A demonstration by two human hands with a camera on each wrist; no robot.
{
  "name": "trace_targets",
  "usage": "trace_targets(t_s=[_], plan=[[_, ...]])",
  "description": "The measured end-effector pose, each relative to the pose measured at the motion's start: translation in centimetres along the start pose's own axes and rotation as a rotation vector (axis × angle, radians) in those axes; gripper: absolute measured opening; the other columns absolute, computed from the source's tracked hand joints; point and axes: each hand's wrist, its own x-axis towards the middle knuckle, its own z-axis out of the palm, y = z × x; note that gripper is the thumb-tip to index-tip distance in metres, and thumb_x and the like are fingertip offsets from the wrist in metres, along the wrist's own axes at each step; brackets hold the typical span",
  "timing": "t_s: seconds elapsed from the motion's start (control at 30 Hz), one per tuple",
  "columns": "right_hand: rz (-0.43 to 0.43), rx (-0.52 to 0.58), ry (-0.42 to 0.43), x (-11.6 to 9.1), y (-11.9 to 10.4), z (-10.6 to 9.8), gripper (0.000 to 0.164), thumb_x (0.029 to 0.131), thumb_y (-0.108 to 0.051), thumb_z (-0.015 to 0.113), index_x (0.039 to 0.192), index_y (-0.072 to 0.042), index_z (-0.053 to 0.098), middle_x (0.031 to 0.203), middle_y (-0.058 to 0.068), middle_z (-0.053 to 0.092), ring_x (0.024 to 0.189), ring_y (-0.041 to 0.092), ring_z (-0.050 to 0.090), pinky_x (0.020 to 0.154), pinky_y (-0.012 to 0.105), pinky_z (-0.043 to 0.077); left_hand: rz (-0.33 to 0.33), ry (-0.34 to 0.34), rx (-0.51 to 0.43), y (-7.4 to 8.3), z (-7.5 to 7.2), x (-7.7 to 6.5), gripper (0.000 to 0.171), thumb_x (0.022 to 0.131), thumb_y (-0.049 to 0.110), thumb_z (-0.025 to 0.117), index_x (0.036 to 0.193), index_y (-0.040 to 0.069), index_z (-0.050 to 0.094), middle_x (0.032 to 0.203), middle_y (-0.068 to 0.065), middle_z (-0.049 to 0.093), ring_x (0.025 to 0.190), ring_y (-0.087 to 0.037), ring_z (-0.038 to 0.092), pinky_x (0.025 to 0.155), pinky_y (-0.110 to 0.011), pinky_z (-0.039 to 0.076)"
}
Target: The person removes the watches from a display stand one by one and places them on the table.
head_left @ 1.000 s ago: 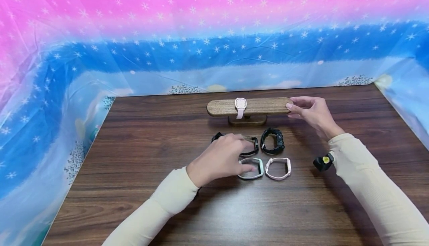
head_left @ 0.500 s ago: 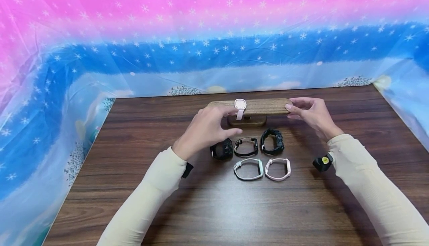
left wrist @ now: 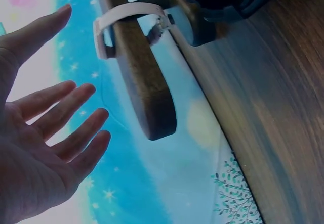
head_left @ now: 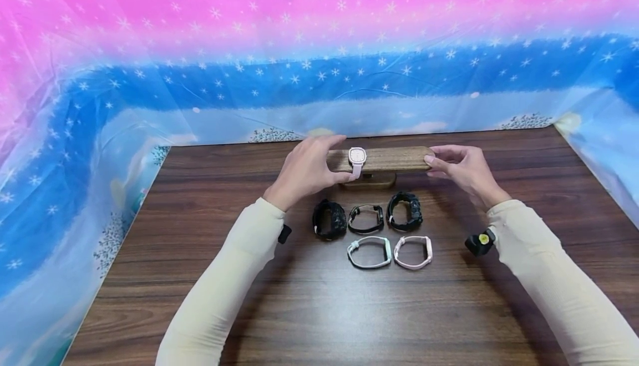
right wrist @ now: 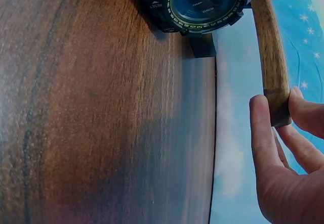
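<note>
A wooden watch display stand (head_left: 394, 158), a rounded bar on a small base, stands near the table's back edge. Around its bar is a watch with a pale pink strap (head_left: 357, 156). My right hand (head_left: 466, 172) pinches the bar's right end between thumb and fingers, also plain in the right wrist view. My left hand (head_left: 304, 169) is at the bar's left end, its thumb overlapping the pink strap in the head view. In the left wrist view, the left hand's fingers (left wrist: 81, 138) are spread and hold nothing, beside the bar.
In front of the stand, a chunky black watch (head_left: 329, 220), a slim black band (head_left: 366, 219) and another chunky black watch (head_left: 405, 211) form a row. Nearer lie a mint-green band (head_left: 370, 252) and a pale pink band (head_left: 413, 252). A snowflake-patterned cloth (head_left: 319, 77) hangs behind the table.
My left hand has moved from above the loose watches up to the stand's left end, beside the mounted watch. The right hand keeps its hold on the right end.
</note>
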Motion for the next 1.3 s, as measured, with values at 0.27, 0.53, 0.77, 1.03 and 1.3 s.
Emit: trace_targets(t_s=[0.27,0.53,0.77,1.03,1.3], plan=[[-0.001,0.014,-0.006,0.0,0.0,0.0,0.058,0.095,-0.016,0.073,0.141,0.01,0.05,0.095,-0.011,0.073,0.081,0.017,0.075,0.086,0.031,0.059,-0.017,-0.078,0.042,-0.6,0.7,1.5,0.091,0.076,0.051,0.087,0.149,0.01,0.05,0.148,-0.007,0.054,0.138,-0.026,0.047,0.114,-0.044,0.04],[-0.006,0.036,0.0,-0.1,-0.2,-0.2,0.057,0.094,-0.014,0.074,0.14,0.011,0.05,0.091,-0.01,0.074,0.081,0.019,0.076,0.085,0.032,0.059,-0.025,-0.125,0.035,-0.9,1.8,3.0,0.093,0.074,0.049,0.089,0.149,0.011,0.05,0.146,-0.007,0.056,0.132,-0.027,0.052,0.11,-0.044,0.043],[-0.006,0.012,-0.002,0.0,-0.1,-0.1,0.058,0.093,-0.017,0.075,0.139,0.01,0.051,0.09,-0.011,0.073,0.08,0.016,0.075,0.085,0.031,0.059,-0.03,-0.14,0.042,-1.0,2.5,3.7,0.091,0.074,0.049,0.089,0.148,0.011,0.051,0.139,-0.008,0.06,0.12,-0.026,0.057,0.099,-0.043,0.049],[0.002,0.032,0.008,-0.1,-0.2,0.0,0.057,0.092,-0.016,0.076,0.138,0.01,0.053,0.091,-0.011,0.074,0.082,0.019,0.076,0.085,0.032,0.059,-0.035,-0.165,0.037,-0.9,3.0,4.2,0.087,0.075,0.049,0.088,0.146,0.013,0.054,0.136,-0.007,0.062,0.118,-0.025,0.059,0.094,-0.044,0.051],[0.007,0.058,-0.002,0.0,-0.2,0.0,0.058,0.092,-0.013,0.076,0.138,0.011,0.051,0.092,-0.009,0.075,0.08,0.019,0.076,0.085,0.032,0.059,-0.028,-0.162,0.021,-0.9,3.2,4.3,0.07,0.075,0.046,0.089,0.133,0.016,0.065,0.117,0.0,0.068,0.101,-0.019,0.061,0.086,-0.039,0.052]])
